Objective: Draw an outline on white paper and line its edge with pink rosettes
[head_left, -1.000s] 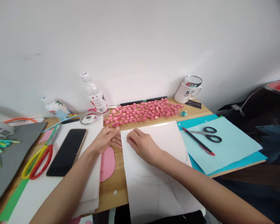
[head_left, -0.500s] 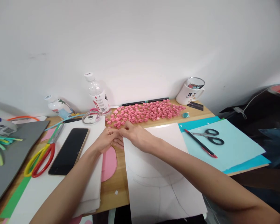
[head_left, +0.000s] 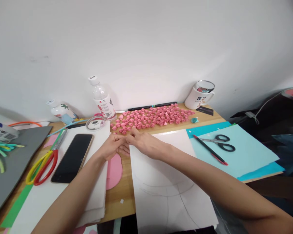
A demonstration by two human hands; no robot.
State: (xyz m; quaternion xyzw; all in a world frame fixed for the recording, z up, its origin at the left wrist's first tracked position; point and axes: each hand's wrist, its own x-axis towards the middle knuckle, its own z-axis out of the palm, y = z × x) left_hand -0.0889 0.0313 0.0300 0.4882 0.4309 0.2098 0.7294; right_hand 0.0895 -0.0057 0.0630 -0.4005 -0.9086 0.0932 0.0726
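Bare forearms [head_left: 81, 182] (thin ring [head_left: 115, 138], left hand [head_left: 111, 147])

This looks like a small crafting corner, whether in a home or an office I can't tell. My wooden bench [head_left: 117, 205] stands against a plain white wall [head_left: 146, 48]. Small pink coils [head_left: 151, 117] crowd it at 12 o'clock, with a white sheet of drawn curves [head_left: 156, 172] nearer me. Big red-and-yellow scissors [head_left: 55, 152] lie at 10, pale blue paper [head_left: 254, 159] with black scissors [head_left: 217, 141] at 2. A drink bottle [head_left: 104, 107] stands at 11, a white mug [head_left: 194, 99] at 1.
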